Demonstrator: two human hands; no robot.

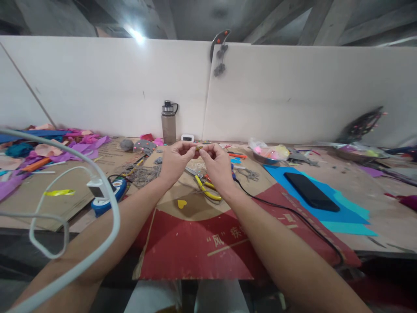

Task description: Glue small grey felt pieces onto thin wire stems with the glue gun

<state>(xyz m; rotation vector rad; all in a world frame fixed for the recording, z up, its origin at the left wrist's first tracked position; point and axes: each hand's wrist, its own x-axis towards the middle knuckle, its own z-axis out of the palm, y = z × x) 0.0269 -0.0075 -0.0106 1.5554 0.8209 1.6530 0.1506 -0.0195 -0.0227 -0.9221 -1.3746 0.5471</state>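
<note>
My left hand [177, 158] and my right hand [216, 163] meet above the middle of the table, thumbs and fingertips pinched together. Between them is a small yellowish-brown piece [198, 148], mostly covered by the fingers; its kind cannot be made out. Just below the hands lie pliers with yellow handles [206, 189], their jaws toward the left hand. A yellow paper heart [181, 204] rests on the red and brown cardboard [195, 248] in front of me. To the left of the left hand is a tangle of grey yarn [145, 174].
A grey bottle [168, 124] and a small white digital display [187, 138] stand at the back. A black phone [311, 191] lies on blue sheets [352, 214] at right. A white cable [112, 191] loops across the left foreground. Colourful scraps [81, 148] pile up at left.
</note>
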